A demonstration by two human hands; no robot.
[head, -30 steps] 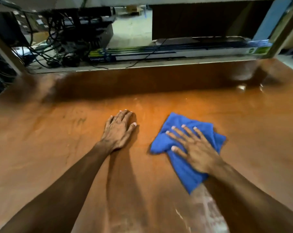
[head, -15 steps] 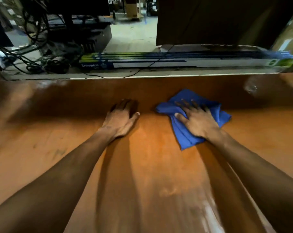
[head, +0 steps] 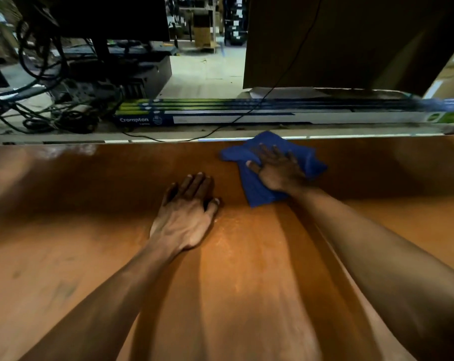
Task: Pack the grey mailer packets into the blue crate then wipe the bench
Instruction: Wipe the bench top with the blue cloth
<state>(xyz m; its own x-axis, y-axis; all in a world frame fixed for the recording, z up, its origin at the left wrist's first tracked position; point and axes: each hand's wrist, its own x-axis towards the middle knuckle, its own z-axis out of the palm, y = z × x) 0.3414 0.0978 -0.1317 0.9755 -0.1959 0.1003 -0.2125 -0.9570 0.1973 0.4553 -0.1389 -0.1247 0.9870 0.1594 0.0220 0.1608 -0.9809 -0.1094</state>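
A blue cloth (head: 257, 188) lies crumpled on the brown bench (head: 90, 230), its far corner reaching the bench's back edge. My right hand (head: 278, 170) presses flat on the cloth with fingers spread. My left hand (head: 187, 212) rests palm down on the bare bench, left of and nearer than the cloth, holding nothing. No grey mailer packets and no blue crate are in view.
Beyond the back edge lie long tube-light boxes (head: 246, 115) with a black cable across them. A tangle of cables (head: 51, 108) and dark equipment sit at the back left. A large brown board (head: 338, 40) stands at the back right.
My right hand has pushed the blue cloth away from me, up to the bench's back edge. The left hand has stayed flat on the bench.
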